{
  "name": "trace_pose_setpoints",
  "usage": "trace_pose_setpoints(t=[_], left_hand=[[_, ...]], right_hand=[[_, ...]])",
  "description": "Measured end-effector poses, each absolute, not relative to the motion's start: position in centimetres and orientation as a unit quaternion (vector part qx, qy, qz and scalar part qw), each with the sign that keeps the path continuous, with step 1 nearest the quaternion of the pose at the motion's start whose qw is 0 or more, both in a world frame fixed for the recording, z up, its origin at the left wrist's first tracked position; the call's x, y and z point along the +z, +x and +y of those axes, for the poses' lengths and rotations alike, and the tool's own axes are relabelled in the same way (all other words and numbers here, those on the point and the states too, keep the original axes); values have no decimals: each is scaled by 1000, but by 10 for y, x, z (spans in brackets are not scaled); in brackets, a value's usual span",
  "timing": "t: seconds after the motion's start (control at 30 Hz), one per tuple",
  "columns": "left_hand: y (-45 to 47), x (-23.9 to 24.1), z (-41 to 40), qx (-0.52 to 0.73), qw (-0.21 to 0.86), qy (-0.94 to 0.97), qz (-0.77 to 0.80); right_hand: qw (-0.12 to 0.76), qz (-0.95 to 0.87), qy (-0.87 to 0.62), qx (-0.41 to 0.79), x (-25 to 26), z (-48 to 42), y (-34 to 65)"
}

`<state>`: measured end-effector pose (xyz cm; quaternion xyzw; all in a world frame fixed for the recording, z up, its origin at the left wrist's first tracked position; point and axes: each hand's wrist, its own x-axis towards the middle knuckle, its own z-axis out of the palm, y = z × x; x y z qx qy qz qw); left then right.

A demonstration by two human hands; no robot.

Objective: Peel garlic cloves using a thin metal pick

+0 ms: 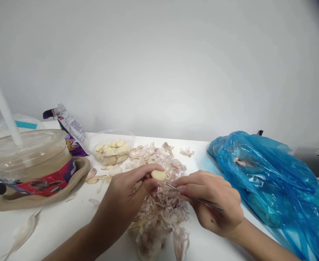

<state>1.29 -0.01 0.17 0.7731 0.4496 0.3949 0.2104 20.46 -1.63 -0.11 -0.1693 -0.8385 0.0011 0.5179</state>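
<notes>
- Fingers (147, 169) of the left hand (129, 188) are drawn close together around a pale yellow, smooth, oval peeled garlic clove (158, 175), pinched between thumb and forefinger, just below the centre of the frame.
- Right-hand fingers (193, 179) are curled tight on a slim grey metal tool (209, 204); its tip sits near the clove, and whether they touch I cannot tell. The right hand (215, 197) is right of centre.
- The clove's broad visible face is bare and even in colour; the fingers cover its left end.
- Beneath both hands, a heap of thin, papery, pinkish-white garlic skins (162, 212) runs from mid-frame to the bottom edge.
- Left of centre stands a clear plastic round bowl (105, 136) holding creamy peeled cloves (116, 150).
- The smooth white worktop (75, 226) carries loose skins, among them a long dry pale strip (26, 232) at lower left.
- At the left edge, a large clear plastic cup (37, 156) with a red label and a white straw (5, 112) stands within a tan, curved holder (80, 172); behind it leans a purple and silver crumpled wrapper (74, 127).
- On the right lies a shiny, translucent blue plastic bag (262, 181).
- A plain pale grey wall (159, 69) fills the upper half.
</notes>
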Motion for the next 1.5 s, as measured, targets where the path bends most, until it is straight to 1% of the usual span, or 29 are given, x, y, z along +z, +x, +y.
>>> trace_pose_setpoints(t=[0.47, 0.93, 1.27, 1.5], left_hand=[[14, 1, 3, 407, 196, 776, 440], [13, 0, 1, 399, 205, 784, 430], [15, 2, 1, 400, 209, 777, 438], [13, 0, 0, 399, 218, 763, 460]], right_hand=[[513, -837, -190, -20, -3, -15, 204], [505, -844, -181, -6, -1, -14, 205], [501, -850, -162, 3, -4, -14, 208], [498, -850, -174, 0, -4, -13, 208]])
